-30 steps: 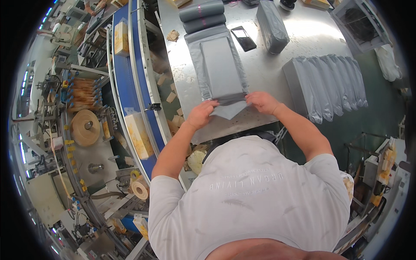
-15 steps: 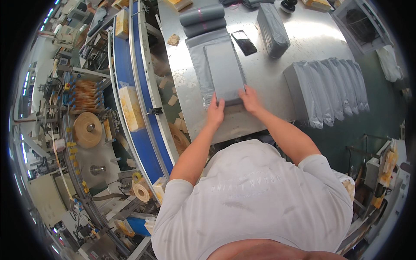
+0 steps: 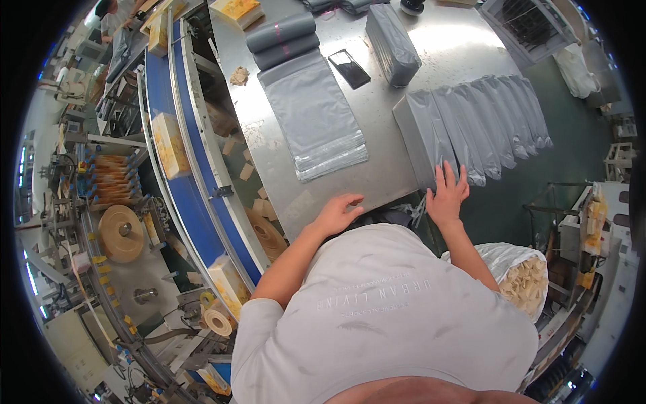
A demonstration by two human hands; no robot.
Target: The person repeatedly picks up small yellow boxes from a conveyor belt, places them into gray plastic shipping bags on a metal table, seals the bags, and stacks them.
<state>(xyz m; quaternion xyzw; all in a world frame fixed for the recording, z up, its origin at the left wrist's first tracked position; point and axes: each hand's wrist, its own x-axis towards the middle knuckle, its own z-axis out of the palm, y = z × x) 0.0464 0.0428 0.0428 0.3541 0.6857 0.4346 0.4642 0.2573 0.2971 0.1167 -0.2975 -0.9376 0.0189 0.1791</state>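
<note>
Packs in grey plastic (image 3: 478,128) are standing at two o'clock on the counter (image 3: 380,176), seemingly being aligned by the spread, ungripping right hand (image 3: 445,200), the empty left hand (image 3: 338,214) hovering, the next move probably calling for the flat bag (image 3: 313,111) at twelve o'clock.

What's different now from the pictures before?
The left hand and right hand let go of the gray package. It left the flat gray bag, probably going right to the row of gray packages. The right hand moved right to that row; the left drew back toward the body. The phone and gray rolls stayed put.
</note>
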